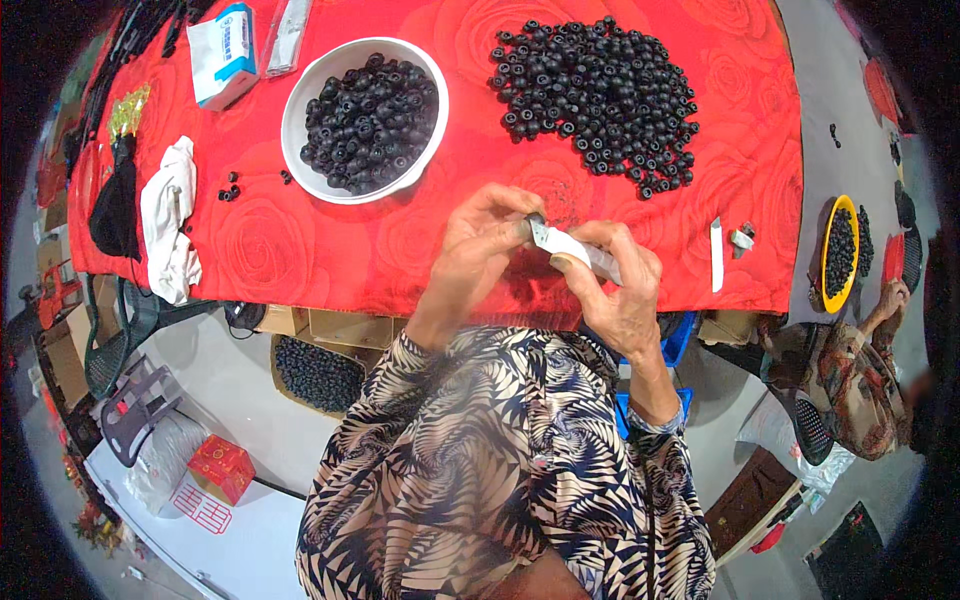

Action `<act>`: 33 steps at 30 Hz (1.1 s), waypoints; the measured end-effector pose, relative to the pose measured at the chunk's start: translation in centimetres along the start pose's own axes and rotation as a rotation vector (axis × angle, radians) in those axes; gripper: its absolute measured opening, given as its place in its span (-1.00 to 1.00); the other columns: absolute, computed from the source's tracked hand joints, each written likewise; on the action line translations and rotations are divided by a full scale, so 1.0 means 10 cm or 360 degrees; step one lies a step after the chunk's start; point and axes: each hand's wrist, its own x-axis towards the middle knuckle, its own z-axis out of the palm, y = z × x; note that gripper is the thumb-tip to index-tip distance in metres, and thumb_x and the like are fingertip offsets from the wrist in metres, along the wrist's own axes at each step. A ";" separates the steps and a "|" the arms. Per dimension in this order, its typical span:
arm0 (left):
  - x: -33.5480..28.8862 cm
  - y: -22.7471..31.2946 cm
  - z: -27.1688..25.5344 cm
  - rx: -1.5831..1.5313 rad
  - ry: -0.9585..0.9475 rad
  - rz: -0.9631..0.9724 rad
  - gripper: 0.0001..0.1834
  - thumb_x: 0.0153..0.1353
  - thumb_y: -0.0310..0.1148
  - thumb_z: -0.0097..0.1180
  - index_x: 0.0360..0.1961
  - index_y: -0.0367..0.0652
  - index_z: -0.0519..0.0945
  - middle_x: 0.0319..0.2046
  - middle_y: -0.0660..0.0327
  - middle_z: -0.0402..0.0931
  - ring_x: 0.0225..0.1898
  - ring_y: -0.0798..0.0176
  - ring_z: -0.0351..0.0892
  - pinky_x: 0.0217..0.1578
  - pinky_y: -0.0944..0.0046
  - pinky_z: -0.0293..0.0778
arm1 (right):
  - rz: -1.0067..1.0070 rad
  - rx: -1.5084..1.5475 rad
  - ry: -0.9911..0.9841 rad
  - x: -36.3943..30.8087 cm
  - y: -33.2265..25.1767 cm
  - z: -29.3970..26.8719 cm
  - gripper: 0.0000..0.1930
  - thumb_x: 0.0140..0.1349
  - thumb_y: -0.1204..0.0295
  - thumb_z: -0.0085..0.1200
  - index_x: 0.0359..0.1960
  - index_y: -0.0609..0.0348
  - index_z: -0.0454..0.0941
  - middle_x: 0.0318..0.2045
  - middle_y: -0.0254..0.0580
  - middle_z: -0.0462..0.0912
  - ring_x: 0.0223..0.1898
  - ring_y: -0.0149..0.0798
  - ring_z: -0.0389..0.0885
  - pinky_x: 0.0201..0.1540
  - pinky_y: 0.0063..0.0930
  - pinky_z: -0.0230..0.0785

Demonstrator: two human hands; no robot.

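Just above the table's near edge, my left hand point(472, 250) pinches a small black ring-like piece point(536, 218) between thumb and fingertips. My right hand point(618, 285) is closed round a white-wrapped knife point(565, 244), whose pale metal tip meets the black piece. Fingers cover part of both. Beyond my hands spreads a loose heap of similar black pieces point(600, 100), lying directly on the red tablecloth point(265, 245). Left of that heap, a white bowl point(291, 130) is filled with more of them. Tiny dark scraps lie on the cloth beyond my fingers.
A white strip point(716, 255) and a small metallic item point(742, 238) lie at right. On the left are a white cloth point(170, 215), a black pouch-like item point(117, 205) and a tissue pack point(222, 55). Farther right, another person's hand point(890, 298) is near a yellow-rimmed basin point(829, 275).
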 end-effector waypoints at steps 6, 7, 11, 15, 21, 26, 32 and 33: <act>0.01 0.04 0.04 0.0133 0.0050 -0.0020 -0.78 0.01 -0.52 0.14 -0.29 -0.21 0.43 -0.29 0.20 0.40 -0.25 0.31 0.42 -0.27 0.41 0.36 | -0.0050 0.0040 -0.0038 0.02 0.01 -0.04 -0.81 -0.03 0.55 0.16 -0.37 0.28 0.43 -0.51 -0.20 0.56 -0.53 -0.37 0.55 -0.50 -0.57 0.38; 0.01 0.06 0.04 0.0134 0.0049 -0.0021 -0.78 0.01 -0.52 0.14 -0.29 -0.21 0.43 -0.29 0.20 0.40 -0.25 0.31 0.42 -0.27 0.41 0.36 | -0.0063 -0.0012 -0.0023 0.03 0.01 -0.06 -0.81 -0.02 0.54 0.16 -0.37 0.28 0.43 -0.52 -0.19 0.55 -0.54 -0.38 0.54 -0.51 -0.57 0.37; -0.06 0.15 0.17 -0.0174 -0.0271 -0.0127 -0.83 0.05 -0.52 0.09 -0.30 -0.24 0.43 -0.35 0.18 0.42 -0.35 0.36 0.40 -0.37 0.47 0.30 | 0.0319 -0.0269 0.0508 0.20 0.49 -0.27 -0.87 0.07 0.52 0.09 -0.37 0.30 0.44 -0.55 -0.24 0.55 -0.52 -0.47 0.50 -0.50 -0.59 0.33; -0.08 0.05 0.21 -0.0409 -0.0032 -0.0191 -0.83 0.08 -0.52 0.07 -0.27 -0.26 0.44 -0.35 0.18 0.44 -0.36 0.34 0.42 -0.34 0.46 0.34 | 0.0473 0.0112 0.0486 0.16 0.45 -0.29 -0.89 0.11 0.52 0.06 -0.37 0.31 0.44 -0.54 -0.31 0.55 -0.49 -0.53 0.45 -0.47 -0.63 0.30; -0.06 -0.06 0.13 -0.0285 0.0080 -0.0179 -0.80 0.16 -0.55 -0.02 -0.16 -0.27 0.45 -0.24 0.14 0.47 -0.25 0.31 0.46 -0.19 0.39 0.41 | 0.0563 0.0270 0.0456 0.02 0.47 -0.10 -0.87 0.09 0.52 0.10 -0.36 0.28 0.44 -0.52 -0.30 0.55 -0.49 -0.53 0.46 -0.45 -0.65 0.30; -0.03 -0.04 0.07 -0.0181 0.0083 -0.0182 -0.76 0.13 -0.51 0.04 -0.14 -0.21 0.46 -0.22 0.17 0.45 -0.21 0.32 0.45 -0.15 0.31 0.45 | 0.0655 0.0381 0.0512 -0.10 0.49 -0.10 -0.86 0.09 0.50 0.10 -0.35 0.28 0.44 -0.52 -0.31 0.54 -0.49 -0.53 0.45 -0.45 -0.66 0.29; -0.02 -0.05 0.07 -0.0117 0.0087 -0.0240 -0.81 0.14 -0.50 0.02 -0.19 -0.19 0.45 -0.23 0.19 0.46 -0.21 0.34 0.45 -0.13 0.32 0.44 | 0.0683 0.0407 0.0615 -0.21 0.56 -0.14 -0.85 0.09 0.50 0.10 -0.33 0.28 0.43 -0.51 -0.32 0.53 -0.49 -0.53 0.44 -0.46 -0.66 0.28; -0.02 -0.04 0.06 -0.0107 0.0044 -0.0232 -0.83 0.14 -0.49 0.02 -0.20 -0.19 0.45 -0.24 0.21 0.45 -0.21 0.34 0.44 -0.11 0.33 0.43 | 0.0687 0.0394 0.0613 -0.21 0.56 -0.14 -0.85 0.09 0.50 0.10 -0.33 0.28 0.43 -0.50 -0.31 0.53 -0.49 -0.53 0.44 -0.45 -0.66 0.28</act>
